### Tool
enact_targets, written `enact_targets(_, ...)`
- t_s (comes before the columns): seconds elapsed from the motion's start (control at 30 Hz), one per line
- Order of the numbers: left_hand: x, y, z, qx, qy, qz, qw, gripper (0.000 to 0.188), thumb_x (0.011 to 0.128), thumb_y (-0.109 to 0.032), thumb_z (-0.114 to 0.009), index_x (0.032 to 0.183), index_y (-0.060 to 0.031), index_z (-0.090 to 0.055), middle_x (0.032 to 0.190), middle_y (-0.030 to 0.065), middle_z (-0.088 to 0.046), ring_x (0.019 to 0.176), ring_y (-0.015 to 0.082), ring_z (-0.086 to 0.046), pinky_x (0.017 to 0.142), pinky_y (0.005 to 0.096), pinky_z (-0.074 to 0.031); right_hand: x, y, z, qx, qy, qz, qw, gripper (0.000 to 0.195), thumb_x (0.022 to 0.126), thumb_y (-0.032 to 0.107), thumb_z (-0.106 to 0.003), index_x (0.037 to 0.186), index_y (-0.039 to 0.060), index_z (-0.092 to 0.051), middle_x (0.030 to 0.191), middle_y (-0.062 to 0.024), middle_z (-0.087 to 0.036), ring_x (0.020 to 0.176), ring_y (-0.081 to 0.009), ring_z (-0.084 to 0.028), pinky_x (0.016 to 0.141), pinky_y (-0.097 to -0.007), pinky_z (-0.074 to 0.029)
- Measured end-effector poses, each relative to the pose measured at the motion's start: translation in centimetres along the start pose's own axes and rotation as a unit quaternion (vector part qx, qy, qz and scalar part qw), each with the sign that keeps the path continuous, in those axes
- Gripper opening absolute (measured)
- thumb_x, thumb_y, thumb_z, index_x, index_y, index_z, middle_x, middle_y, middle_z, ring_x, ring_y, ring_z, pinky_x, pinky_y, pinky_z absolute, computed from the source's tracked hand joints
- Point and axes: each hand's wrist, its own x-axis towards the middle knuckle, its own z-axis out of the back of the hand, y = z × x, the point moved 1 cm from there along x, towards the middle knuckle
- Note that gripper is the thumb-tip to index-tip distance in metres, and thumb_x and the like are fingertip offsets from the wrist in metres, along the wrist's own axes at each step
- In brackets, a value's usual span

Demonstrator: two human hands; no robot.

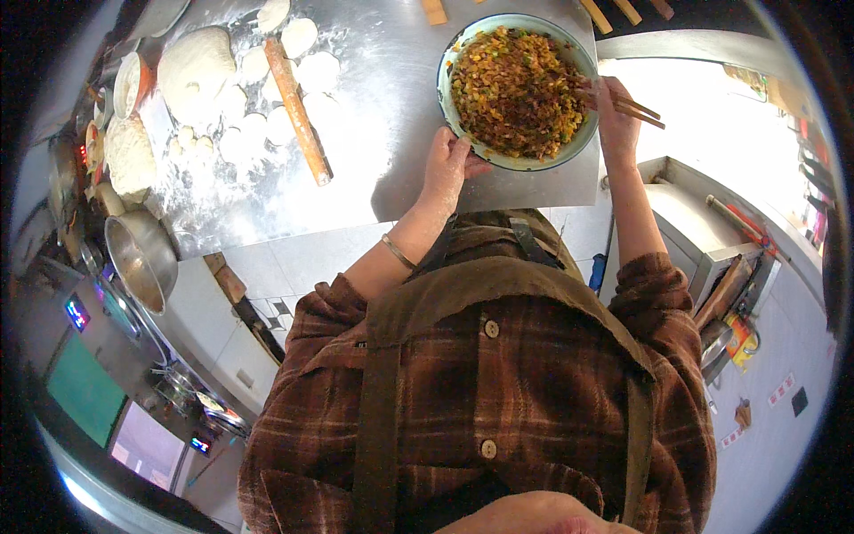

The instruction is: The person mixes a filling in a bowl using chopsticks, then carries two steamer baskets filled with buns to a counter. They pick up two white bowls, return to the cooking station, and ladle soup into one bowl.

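Observation:
A pale enamel bowl (446, 100) with a dark blue rim stands near the right end of the metal table. Chopped filling (517, 93), brown with yellow and green bits, fills much of it. My left hand (450, 157), dusted with flour, grips the bowl's near left rim, thumb on the edge and fingers underneath. In my right hand (619, 123), at the bowl's right side, is a pair of wooden chopsticks (640, 113). Their front ends reach into the filling, and their back ends stick out to the right. The tips are hidden in the filling.
Left on the floured metal table (360, 193) lie a wooden rolling pin (297, 110), several flat dough rounds (319, 72), a large dough slab (195, 73) and another dough lump (130, 157). A metal pot (143, 257) sits beyond the left edge. A white cabinet (674, 230) stands at right.

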Motion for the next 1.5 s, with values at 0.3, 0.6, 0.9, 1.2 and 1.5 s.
enact_targets(0.3, -0.4, 0.2, -0.1, 0.007, 0.009, 0.007, 1.0, 0.035, 0.089, -0.028, -0.047, 0.111, -0.0029, -0.039, 0.097, 0.0115, -0.054, 0.081, 0.022, -0.06, 0.069, 0.032, -0.053, -2.7, 6.5, 1.0, 0.069, 0.021, 0.016, 0.997, 0.024, 0.088, 0.02, -0.05, 0.091, -0.0022, -0.058, 0.088, -0.0096, -0.064, 0.079, -0.0159, -0.062, 0.071, -0.0265, -0.049)
enact_targets(0.6, 0.4, -0.7, 1.9, 0.069, 0.014, -0.009, 0.997, 0.02, 0.091, -0.019, -0.043, 0.097, 0.0001, -0.041, 0.091, 0.0126, -0.053, 0.075, 0.0203, -0.06, 0.066, 0.031, -0.053, -4.2, 2.3, 4.9, -0.052, -0.049, -0.001, 0.997, 0.021, 0.087, 0.018, -0.05, 0.084, 0.0006, -0.063, 0.076, -0.0058, -0.062, 0.065, -0.0104, -0.054, 0.06, -0.0225, -0.044)
enact_targets(0.9, 0.9, -0.8, 1.8, 0.059, 0.038, -0.03, 0.997, 0.016, 0.092, -0.017, -0.039, 0.095, -0.0006, -0.038, 0.091, 0.0128, -0.053, 0.072, 0.0199, -0.06, 0.064, 0.0303, -0.053, -4.9, 0.0, 0.4, 0.15, -0.102, -0.071, 0.981, 0.026, 0.088, 0.023, -0.05, 0.086, -0.0013, -0.058, 0.082, -0.0108, -0.062, 0.069, -0.0158, -0.062, 0.062, -0.0262, -0.051)
enact_targets(1.2, 0.8, -1.0, 1.9, 0.074, 0.036, -0.013, 0.997, 0.019, 0.092, -0.019, -0.039, 0.097, -0.0006, -0.04, 0.091, 0.012, -0.053, 0.073, 0.0186, -0.06, 0.066, 0.0294, -0.052, -4.2, 6.1, 1.2, 0.077, -0.064, 0.021, 0.995, 0.028, 0.09, 0.022, -0.046, 0.087, -0.0037, -0.057, 0.083, -0.0137, -0.063, 0.07, -0.0184, -0.064, 0.065, -0.0278, -0.051)
enact_targets(1.5, 0.7, -1.2, 1.7, 0.075, 0.03, -0.002, 0.997, 0.02, 0.092, -0.019, -0.04, 0.097, 0.0001, -0.039, 0.092, 0.012, -0.05, 0.075, 0.0188, -0.059, 0.068, 0.0308, -0.053, -4.7, 3.7, -2.7, -0.017, 0.045, 0.117, 0.992, 0.011, 0.083, 0.008, -0.055, 0.088, 0.0009, -0.062, 0.086, -0.0078, -0.064, 0.076, -0.0135, -0.06, 0.07, -0.0253, -0.047)
